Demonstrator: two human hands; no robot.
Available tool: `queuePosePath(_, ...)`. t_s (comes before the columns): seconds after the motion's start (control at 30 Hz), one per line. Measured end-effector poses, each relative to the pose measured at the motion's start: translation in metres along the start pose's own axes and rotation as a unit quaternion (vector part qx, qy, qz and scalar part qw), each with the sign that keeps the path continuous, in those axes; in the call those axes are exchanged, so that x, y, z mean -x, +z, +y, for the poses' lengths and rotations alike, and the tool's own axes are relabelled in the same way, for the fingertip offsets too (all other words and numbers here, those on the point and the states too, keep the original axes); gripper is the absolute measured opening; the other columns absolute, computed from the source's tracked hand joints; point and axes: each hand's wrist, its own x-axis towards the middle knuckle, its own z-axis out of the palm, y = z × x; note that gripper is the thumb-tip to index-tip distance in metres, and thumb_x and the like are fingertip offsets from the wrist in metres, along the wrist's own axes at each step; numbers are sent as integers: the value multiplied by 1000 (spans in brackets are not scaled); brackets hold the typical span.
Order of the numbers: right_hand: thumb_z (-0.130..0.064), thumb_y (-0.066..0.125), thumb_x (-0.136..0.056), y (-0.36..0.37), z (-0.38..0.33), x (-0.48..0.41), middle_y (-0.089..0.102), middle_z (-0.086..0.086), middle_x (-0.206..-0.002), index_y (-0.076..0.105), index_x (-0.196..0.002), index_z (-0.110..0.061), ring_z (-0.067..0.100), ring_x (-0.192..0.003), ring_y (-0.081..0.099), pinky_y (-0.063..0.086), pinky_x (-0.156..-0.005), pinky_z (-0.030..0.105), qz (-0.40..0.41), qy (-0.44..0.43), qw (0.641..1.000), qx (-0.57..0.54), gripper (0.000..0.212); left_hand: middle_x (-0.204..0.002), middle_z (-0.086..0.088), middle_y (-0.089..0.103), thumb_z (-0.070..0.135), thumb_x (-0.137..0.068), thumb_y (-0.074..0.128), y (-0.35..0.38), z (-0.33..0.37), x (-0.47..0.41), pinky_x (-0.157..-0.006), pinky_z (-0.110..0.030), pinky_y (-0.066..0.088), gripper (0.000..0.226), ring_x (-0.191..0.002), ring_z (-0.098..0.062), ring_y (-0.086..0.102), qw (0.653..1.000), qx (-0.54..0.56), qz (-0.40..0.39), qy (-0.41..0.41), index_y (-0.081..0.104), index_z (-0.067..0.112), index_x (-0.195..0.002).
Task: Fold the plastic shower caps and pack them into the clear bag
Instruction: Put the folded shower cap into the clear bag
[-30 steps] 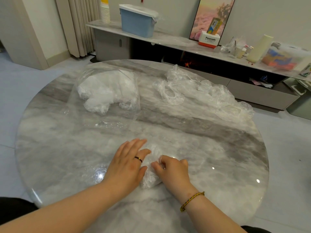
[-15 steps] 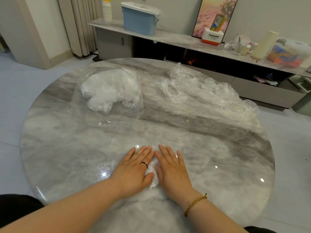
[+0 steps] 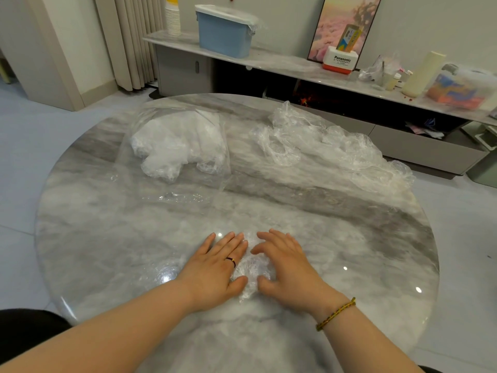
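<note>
Hands: two, left hand (image 3: 215,267) and right hand (image 3: 291,267), side by side near the front of the worktop (image 3: 107,238).
Left grip: slack, fingers straight and flat, its inner edge touching the cap.
Right grip: slack, fingers spread and slightly arched, holding nothing.
Folded shower cap (image 3: 251,267): one small wad on the worktop between the hands.
Clear bag (image 3: 166,192): one, far left, holding a white bundle (image 3: 177,141); its cap count cannot be told.
Loose caps (image 3: 330,149): one heap, far right, uncountable.
</note>
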Motion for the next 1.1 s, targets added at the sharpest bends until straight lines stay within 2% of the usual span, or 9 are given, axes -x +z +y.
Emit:
queuePosePath(0.13,-17,49,-85,-2,14,5,16,-9,-152,38,-135,-24,12,-143,-2,-16,-103,19,-21,-24,998,61,52,-154,8,-17,64,-48,-13,-7,-1,0,-103,-24,-23,108,-134,-1,-25,999,35,-20,-14,-9,24,-148)
queuePosePath(0.3,-23,43,-72,2,6,-4,66,-1,-107,72,-86,-17,27,-113,57,23,-99,22,91,-26,995,36,32,-151,19,-6,87,-35,-25,-14,-5,0,-96,-11,-28,132,-124,11,-19,995,104,6,-10,7,27,-148)
queuePosePath(0.37,-32,39,-70,1,4,-7,68,-4,-100,71,-83,-13,17,-109,55,15,-96,7,118,-8,993,-18,40,-149,21,8,88,-32,-31,-21,-7,3,-93,-3,-27,138,-125,14,-9,989,146,23,-6,19,28,-146)
queuePosePath(0.5,-50,39,-68,-4,1,-7,61,-12,-86,68,-85,-12,4,-94,46,30,-90,19,183,87,959,-196,50,-117,38,33,98,-41,20,-39,3,11,-102,1,-3,98,-117,17,28,965,250,85,11,43,45,-120)
queuePosePath(0.6,-17,60,-86,-13,-4,-6,54,-8,-72,58,-73,-12,5,-75,50,39,-73,19,173,118,899,-385,14,-91,20,61,63,-67,55,-39,8,12,-84,-11,40,45,-91,-4,58,932,340,112,-54,65,29,-94)
queuePosePath(0.67,-11,62,-85,-17,-6,-4,55,-6,-72,56,-75,-13,-1,-65,52,41,-64,13,138,121,859,-478,12,-74,11,61,30,-82,66,-40,8,10,-69,-15,42,8,-73,-6,58,899,410,117,-104,63,25,-76)
queuePosePath(0.83,-6,62,-85,-16,-12,-2,68,-8,-80,62,-85,-13,-1,-70,63,49,-65,11,37,111,833,-541,8,-57,10,59,12,-83,66,-46,1,7,-58,-12,40,25,-57,-3,55,844,502,120,-146,61,23,-62)
queuePosePath(1.0,3,53,-88,-10,-14,-6,68,0,-81,64,-86,-12,3,-66,65,49,-61,12,76,160,827,-533,19,-75,13,62,22,-85,64,-55,-6,9,-69,-14,44,13,-74,-5,59,864,484,37,-136,58,25,-74)
queuePosePath(1.1,-4,53,-89,-13,-12,-8,66,4,-83,64,-86,-9,11,-73,63,49,-63,13,101,194,824,-523,12,-83,21,55,33,-85,62,-74,-24,13,-77,-14,42,15,-84,-5,56,895,394,93,-189,58,28,-99)
